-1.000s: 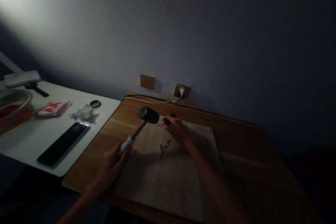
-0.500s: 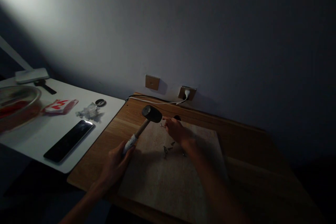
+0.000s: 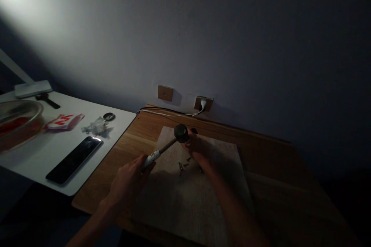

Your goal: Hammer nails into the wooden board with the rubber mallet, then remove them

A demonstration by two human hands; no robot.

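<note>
My left hand (image 3: 130, 179) is wrapped round the handle of a black-headed mallet (image 3: 181, 133). The mallet head is low over the far part of a pale board (image 3: 185, 197), right beside my right hand (image 3: 195, 146). My right hand is pinched on something small by the mallet head, too dark to name. A few small screws or nails (image 3: 183, 165) lie loose on the board just in front of my right wrist.
The board rests on a wooden table (image 3: 269, 170). A white table (image 3: 43, 150) at left bears a black phone (image 3: 74, 159), a red-and-white packet (image 3: 63, 120), crumpled plastic (image 3: 95, 126) and a bowl (image 3: 17, 117). A white plug (image 3: 203, 103) and cable sit at the wall.
The mallet head has swung down and to the right, from above the board's far left corner to right beside my right hand. My right hand has stayed in place.
</note>
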